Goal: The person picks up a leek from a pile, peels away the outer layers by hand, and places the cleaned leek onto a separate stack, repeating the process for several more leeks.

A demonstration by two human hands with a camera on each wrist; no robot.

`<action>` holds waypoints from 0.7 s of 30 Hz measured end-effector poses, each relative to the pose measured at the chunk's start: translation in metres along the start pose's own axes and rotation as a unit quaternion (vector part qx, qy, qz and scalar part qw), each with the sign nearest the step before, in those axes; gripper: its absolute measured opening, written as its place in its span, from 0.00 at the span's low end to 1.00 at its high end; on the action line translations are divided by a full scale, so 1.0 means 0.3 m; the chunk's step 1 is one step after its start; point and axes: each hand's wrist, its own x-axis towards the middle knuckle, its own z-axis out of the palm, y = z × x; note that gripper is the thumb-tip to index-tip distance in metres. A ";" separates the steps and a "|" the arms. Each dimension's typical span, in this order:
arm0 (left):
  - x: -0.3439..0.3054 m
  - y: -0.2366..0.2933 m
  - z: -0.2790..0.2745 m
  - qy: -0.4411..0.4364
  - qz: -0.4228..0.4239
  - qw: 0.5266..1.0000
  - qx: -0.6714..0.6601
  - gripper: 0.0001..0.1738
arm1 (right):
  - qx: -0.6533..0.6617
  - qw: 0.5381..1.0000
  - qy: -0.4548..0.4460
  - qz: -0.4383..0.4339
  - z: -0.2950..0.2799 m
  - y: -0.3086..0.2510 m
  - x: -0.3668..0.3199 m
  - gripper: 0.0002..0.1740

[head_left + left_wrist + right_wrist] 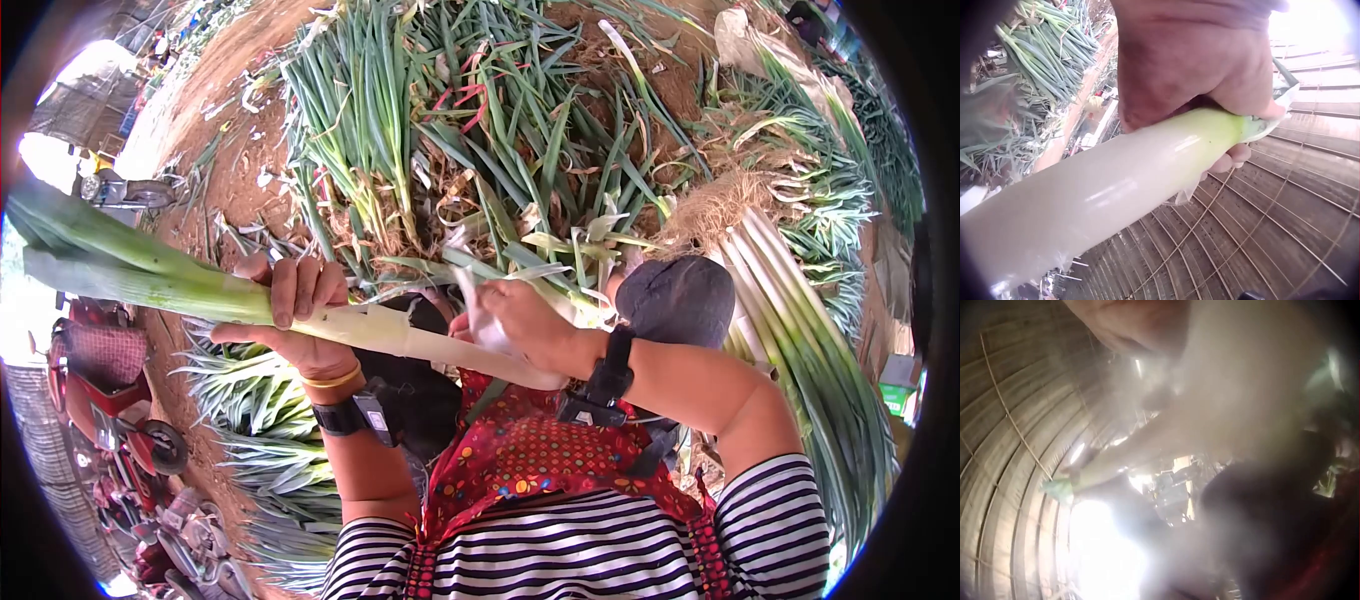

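One leek [400, 335] is being peeled, the left-hand grip [295, 310] clasping its stalk and the right-hand grip [520, 325] pinching outer skin [478, 312] that seemingly needs pulling away.

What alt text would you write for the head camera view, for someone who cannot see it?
A left hand grips a long leek while the right hand pinches its loose outer skin. Piled leeks lie on the ground beyond.

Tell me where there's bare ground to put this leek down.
Room: the bare dirt strip upper left, beside the untrimmed leek pile. A smaller dirt patch upper right, between that pile and the far heap. Crowded: straight ahead, the trimmed bundle on the right, and leeks on the ground below the left hand gripping the leek.
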 end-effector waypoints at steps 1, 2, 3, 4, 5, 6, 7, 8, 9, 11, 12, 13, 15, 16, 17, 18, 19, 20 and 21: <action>0.004 0.008 0.001 0.001 0.000 1.000 0.000 0.30 | 0.138 0.988 0.042 0.051 -0.001 -0.021 -0.011 0.12; 0.008 0.024 -0.001 -0.003 -0.012 1.000 0.005 0.27 | 0.272 0.953 0.083 0.102 -0.005 -0.034 -0.016 0.12; 0.012 0.039 -0.002 -0.007 -0.024 1.000 0.010 0.24 | 0.323 0.932 0.085 0.139 -0.027 -0.034 -0.013 0.11; 0.014 0.050 -0.001 -0.005 -0.023 1.000 0.011 0.24 | 0.363 0.920 0.080 0.125 -0.042 -0.051 -0.018 0.09; 0.018 0.061 -0.001 0.002 -0.012 1.000 0.009 0.22 | 0.385 0.916 0.042 0.104 -0.079 -0.043 -0.020 0.08; 0.022 0.074 -0.002 0.008 -0.002 1.000 0.006 0.21 | 0.407 0.910 0.005 0.083 -0.116 -0.032 -0.028 0.07; 0.027 0.106 -0.010 0.019 0.001 1.000 0.011 0.22 | 0.354 0.933 0.004 0.066 -0.124 -0.058 -0.058 0.08; 0.027 0.130 -0.017 0.019 0.002 1.000 0.012 0.22 | 0.354 0.933 0.003 0.066 -0.139 -0.062 -0.078 0.08; 0.024 0.150 -0.025 0.029 0.012 0.999 0.029 0.23 | 0.293 0.954 -0.020 0.054 -0.158 -0.061 -0.099 0.09; 0.020 0.189 -0.036 0.040 0.022 0.998 0.049 0.24 | 0.231 0.970 -0.069 0.043 -0.207 -0.048 -0.133 0.08; 0.014 0.218 -0.047 0.042 0.021 0.998 0.048 0.24 | 0.232 0.969 -0.068 0.044 -0.222 -0.054 -0.151 0.08; 0.006 0.251 -0.060 0.046 0.033 0.997 0.042 0.24 | 0.161 0.984 -0.026 0.077 -0.236 -0.072 -0.173 0.09; -0.003 0.292 -0.059 0.064 0.056 0.996 0.025 0.23 | 0.068 0.988 -0.039 0.132 -0.338 -0.027 -0.197 0.17; -0.003 0.303 -0.055 0.064 0.057 0.996 0.026 0.23 | 0.067 0.988 -0.040 0.132 -0.342 -0.031 -0.196 0.17; -0.005 0.314 -0.050 0.069 0.058 0.995 0.032 0.23 | -0.132 0.982 -0.079 0.107 -0.342 -0.038 -0.195 0.19; -0.002 0.319 -0.040 0.073 0.057 0.995 0.038 0.23 | -0.323 0.937 -0.112 0.075 -0.339 -0.039 -0.194 0.21; 0.002 0.307 -0.035 0.059 0.047 0.996 0.043 0.24 | -0.436 0.893 -0.091 -0.066 -0.325 -0.025 -0.183 0.23; 0.005 0.289 -0.029 0.056 0.046 0.996 0.043 0.24 | -0.461 0.875 -0.069 -0.129 -0.300 -0.025 -0.151 0.24; 0.009 0.268 -0.024 0.055 0.032 0.997 0.049 0.24 | -0.485 0.852 -0.046 -0.192 -0.265 -0.040 -0.104 0.25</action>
